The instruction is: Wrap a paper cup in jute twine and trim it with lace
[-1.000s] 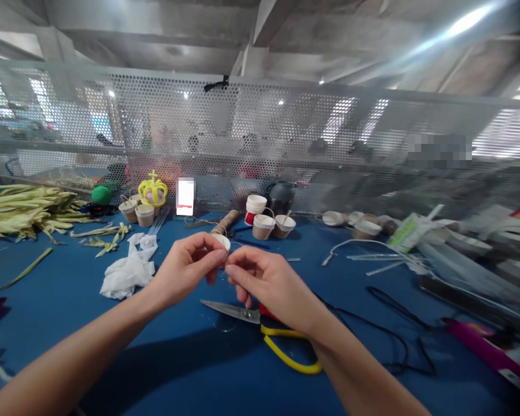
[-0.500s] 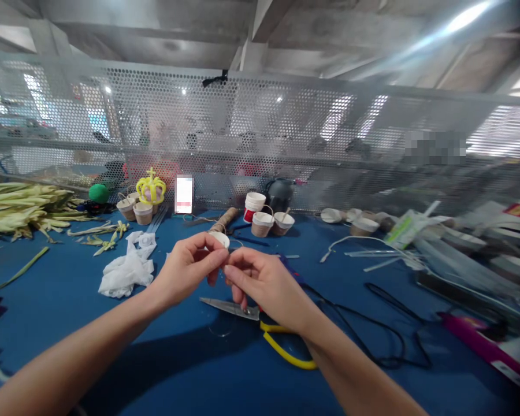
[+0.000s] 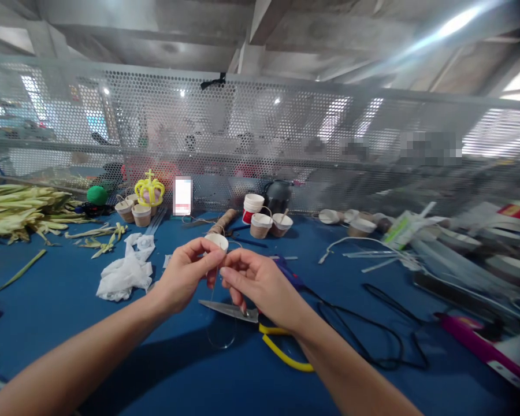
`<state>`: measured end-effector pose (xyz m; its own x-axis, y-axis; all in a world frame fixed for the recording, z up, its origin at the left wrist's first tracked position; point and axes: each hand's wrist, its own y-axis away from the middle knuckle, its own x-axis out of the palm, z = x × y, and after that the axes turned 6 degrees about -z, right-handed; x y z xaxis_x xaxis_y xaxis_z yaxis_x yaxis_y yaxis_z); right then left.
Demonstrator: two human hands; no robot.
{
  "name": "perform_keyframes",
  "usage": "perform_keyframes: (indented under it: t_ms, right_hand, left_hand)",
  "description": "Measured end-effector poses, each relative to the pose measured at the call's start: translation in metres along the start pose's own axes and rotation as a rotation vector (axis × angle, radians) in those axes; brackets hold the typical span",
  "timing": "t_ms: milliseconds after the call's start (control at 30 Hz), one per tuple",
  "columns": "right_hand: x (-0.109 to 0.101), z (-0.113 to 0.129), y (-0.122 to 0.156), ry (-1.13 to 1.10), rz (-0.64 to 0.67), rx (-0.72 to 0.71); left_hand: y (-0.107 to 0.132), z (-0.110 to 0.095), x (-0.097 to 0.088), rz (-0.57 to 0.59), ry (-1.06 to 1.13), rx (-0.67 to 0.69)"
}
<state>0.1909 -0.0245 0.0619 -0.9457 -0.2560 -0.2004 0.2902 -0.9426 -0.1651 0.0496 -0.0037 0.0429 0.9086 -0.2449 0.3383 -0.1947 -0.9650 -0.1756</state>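
My left hand is closed in a pinch on a thin, shiny strand, thread or fine wire. The strand hangs in a loop over the table. Close beside it, my right hand is also pinched, its fingertips nearly touching the left ones; the strand's other side runs up behind its fingers. Just beyond the fingertips stands a small paper cup, partly covered by my left hand. Scissors with yellow handles lie beneath my right hand, blade pointing left.
Crumpled white tissue lies to the left, near corn husks. Small wrapped cups, a twine roll and a lit phone stand at the back. Black cord and a purple tool lie right.
My hands have parted slightly at the fingertips, the right one shifting a little down and left. The hanging loop now shows longer and lower, and more of the paper cup is visible.
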Motion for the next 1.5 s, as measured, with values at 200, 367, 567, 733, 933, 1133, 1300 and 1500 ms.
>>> perform_keyframes:
  t_ms: [200, 367, 567, 733, 933, 1133, 1300, 1500]
  right_hand:
    - [0.0, -0.001, -0.002, 0.002, 0.009, 0.003]
    - [0.0, 0.002, 0.0, 0.038, 0.011, 0.015]
    - [0.002, 0.001, -0.001, 0.022, -0.002, 0.006]
    - [0.002, -0.003, -0.003, -0.062, 0.019, 0.033]
    - [0.0, -0.015, -0.009, -0.368, 0.14, 0.138]
    - [-0.003, -0.021, -0.013, -0.45, 0.178, 0.179]
    - [-0.004, -0.021, -0.012, -0.401, 0.15, 0.189]
    - [-0.004, -0.015, -0.009, -0.221, 0.109, 0.107]
  left_hand:
    - [-0.001, 0.004, -0.002, -0.028, -0.008, 0.034]
    - [-0.001, 0.008, -0.003, -0.041, -0.035, 0.061]
    - [-0.001, 0.01, -0.004, -0.06, -0.057, 0.083]
    - [0.001, 0.007, -0.004, -0.041, -0.05, 0.062]
    - [0.003, 0.001, 0.001, -0.025, 0.02, -0.001]
    - [0.005, 0.002, 0.001, -0.017, 0.068, -0.017]
    - [0.004, 0.005, 0.0, -0.016, 0.062, -0.018]
    - [0.003, 0.004, -0.001, -0.008, 0.042, -0.009]
